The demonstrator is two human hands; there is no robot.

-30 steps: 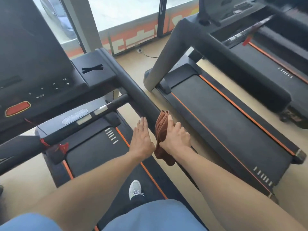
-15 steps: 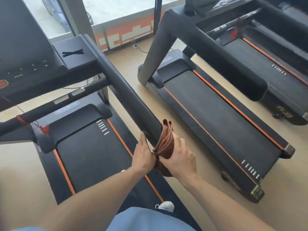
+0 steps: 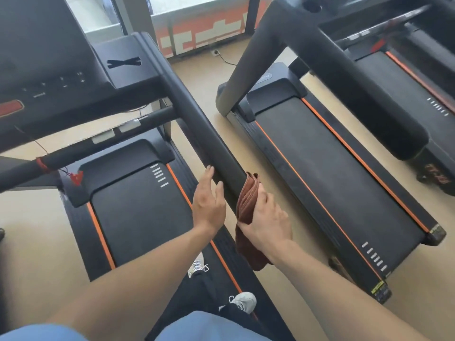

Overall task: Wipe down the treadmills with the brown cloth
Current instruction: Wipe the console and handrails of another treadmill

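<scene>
We count three treadmills and one brown cloth [image 3: 247, 200]. Our right hand [image 3: 267, 221] grips the cloth against the near treadmill's handrail [image 3: 197, 124] end; our left hand [image 3: 208, 203] rests flat-fingered beside it.

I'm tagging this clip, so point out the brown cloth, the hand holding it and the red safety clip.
brown cloth [image 3: 246, 205]: head view, on its folded upper layers.
right hand [image 3: 267, 217]: head view, back of the hand.
red safety clip [image 3: 77, 177]: head view, middle of the clip.
</scene>
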